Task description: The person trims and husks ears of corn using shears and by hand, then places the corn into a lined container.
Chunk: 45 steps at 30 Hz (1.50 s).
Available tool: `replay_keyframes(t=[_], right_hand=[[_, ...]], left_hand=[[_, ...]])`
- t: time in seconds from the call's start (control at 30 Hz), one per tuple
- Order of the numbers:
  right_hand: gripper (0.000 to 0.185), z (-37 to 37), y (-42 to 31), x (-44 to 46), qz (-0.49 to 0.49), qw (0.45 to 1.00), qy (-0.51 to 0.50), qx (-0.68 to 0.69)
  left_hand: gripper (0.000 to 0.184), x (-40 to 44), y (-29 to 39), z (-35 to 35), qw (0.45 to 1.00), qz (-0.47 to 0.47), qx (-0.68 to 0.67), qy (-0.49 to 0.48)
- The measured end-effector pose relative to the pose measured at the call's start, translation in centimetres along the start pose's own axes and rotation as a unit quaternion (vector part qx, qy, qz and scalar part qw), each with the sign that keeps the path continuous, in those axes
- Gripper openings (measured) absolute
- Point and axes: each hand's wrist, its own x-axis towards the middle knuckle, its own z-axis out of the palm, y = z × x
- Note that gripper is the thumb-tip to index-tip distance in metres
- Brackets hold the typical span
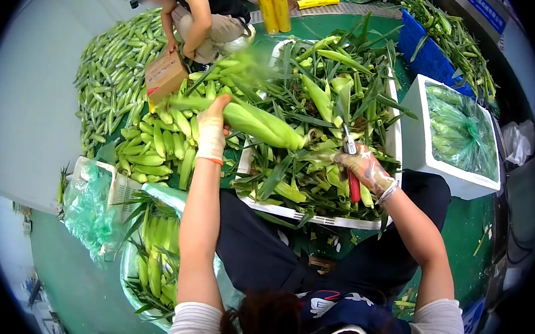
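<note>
- Left hand (pixel 213 130), in a pale covering with an orange cuff, is wrapped around a long green ear of corn in its husk (pixel 261 124). That ear is up over the left part of a white plastic tub heaped with leafy trimmings (pixel 325 219).
- Right hand (pixel 368 170), in a stained, patterned glove, is curled around metal shears with red handles (pixel 354 178). Blades point up, near the ear's thicker end but not on it; can't tell if they're parted.
- Looks like trimming to me. I'd hold the ear's end steady, keep the left fingers well back like that, and snip squarely, so the husk doesn't tear.
- Watch the tub's near rim: it sits right at the dark-trousered knees, so keep elbows up.
- Right side's tight, with a white foam box of bagged corn (pixel 416 124) just past the right knee.
- Left has a pile of green ears (pixel 159 142), and a crouching person (pixel 200 19) with a brown cardboard box (pixel 164 75) beyond, so no wide swings.
</note>
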Motion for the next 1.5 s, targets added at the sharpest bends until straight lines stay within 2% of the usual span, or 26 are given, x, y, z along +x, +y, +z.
replay_keyframes(t=[0.07,0.17,0.23,0.27,0.33,0.4,0.47,0.5,0.57,0.63,0.67,0.7,0.73,0.8,0.87,0.93,1.0,1.1,1.13,1.2,1.27,1.33,1.4,1.43,1.47,1.5], right_hand=[[0.059,0.6,1.6,1.5,-0.158,0.985,0.025,-0.065],[0.081,3.3,-0.4,1.2,-0.156,0.973,0.022,-0.171],[0.075,4.0,-1.0,0.3,-0.221,0.959,0.043,-0.17],[0.073,4.1,-0.9,0.0,-0.251,0.949,0.053,-0.181],[0.056,4.1,0.7,0.6,-0.215,0.973,0.048,-0.073],[0.041,3.7,0.3,-0.2,-0.166,0.985,0.003,-0.04],[0.035,3.2,1.8,0.2,-0.197,0.975,0.031,-0.1],[0.034,2.8,1.1,-0.6,-0.167,0.985,0.033,-0.039],[0.032,1.8,1.6,0.1,-0.134,0.973,0.116,-0.147],[0.029,0.3,1.9,0.9,-0.13,0.932,0.185,-0.282],[0.028,-0.2,1.9,1.2,-0.155,0.901,0.218,-0.342],[0.03,-0.8,1.8,1.3,-0.107,0.889,0.246,-0.371],[0.038,-1.0,1.7,1.1,-0.153,0.851,0.26,-0.429],[0.044,-0.1,0.4,-0.4,-0.236,0.741,0.289,-0.559],[0.054,0.1,-1.5,-1.0,-0.195,0.839,0.167,-0.479],[0.064,-0.1,-2.7,-0.9,-0.2,0.885,0.071,-0.415],[0.078,-0.4,-2.7,0.6,-0.245,0.868,0.057,-0.429],[0.077,-1.0,-5.2,1.0,-0.219,0.897,-0.036,-0.381],[0.075,-0.9,-5.0,1.3,-0.259,0.883,-0.014,-0.392],[0.064,-1.4,-6.1,1.8,-0.183,0.902,-0.111,-0.376],[0.042,-1.7,-3.9,2.4,-0.211,0.905,-0.079,-0.36],[0.031,-1.5,-3.2,1.2,-0.034,0.992,-0.088,-0.089],[0.027,-2.2,-1.8,1.0,-0.01,0.998,-0.067,0.01],[0.027,-2.3,-1.7,0.7,-0.004,0.999,-0.053,-0.004],[0.027,-2.3,-1.4,0.5,0.002,0.999,-0.042,-0.019],[0.029,-2.4,-0.4,1.0,-0.009,0.997,-0.076,-0.023]], left_hand=[[0.04,-1.7,1.5,1.5,0.994,0.023,0.081,-0.065],[0.049,-4.4,2.1,5.7,0.988,0.038,0.066,-0.134],[0.065,-5.2,1.7,7.0,0.98,0.058,0.058,-0.183],[0.052,-6.9,2.3,7.2,0.979,0.012,0.064,-0.193],[0.053,-7.2,-2.1,7.9,0.951,0.106,-0.033,-0.29],[0.054,-10.2,-2.7,7.5,0.948,0.076,0.009,-0.308],[0.054,-9.8,-3.5,6.9,0.936,0.019,-0.069,-0.344],[0.055,-9.8,-3.7,6.4,0.941,0.024,-0.078,-0.327],[0.057,-9.5,-4.0,5.7,0.947,0.034,-0.09,-0.306],[0.059,-8.0,-4.9,5.0,0.973,0.127,-0.039,-0.19],[0.059,-7.1,-4.5,4.3,0.966,0.119,-0.087,-0.214],[0.058,-6.5,-4.1,3.6,0.96,0.154,-0.08,-0.221],[0.056,-5.8,-3.5,3.3,0.952,0.193,-0.074,-0.228],[0.057,-5.7,-3.0,3.5,0.968,0.17,-0.008,-0.184],[0.054,-5.1,-3.6,3.7,0.935,0.256,0.169,-0.177],[0.051,-5.8,-4.1,4.2,0.929,0.264,0.163,-0.202],[0.044,-6.4,-4.4,4.4,0.912,0.27,0.206,-0.232],[0.043,-7.8,-4.3,4.4,0.858,0.311,0.359,-0.195],[0.042,-8.5,-3.9,4.4,0.83,0.316,0.417,-0.195],[0.04,-8.7,-4.1,4.3,0.835,0.301,0.406,-0.218],[0.042,-8.0,-4.5,4.0,0.804,0.35,0.437,-0.202],[0.048,-6.4,-4.2,3.2,0.799,0.354,0.439,-0.211],[0.048,-3.6,-4.4,2.0,0.932,0.206,0.114,-0.277],[0.052,-2.7,-3.8,0.9,0.961,0.145,0.024,-0.234],[0.058,0.2,-2.6,-0.6,0.969,0.102,0.077,-0.211],[0.056,4.8,-4.3,-1.6,0.987,0.057,-0.023,-0.146]])
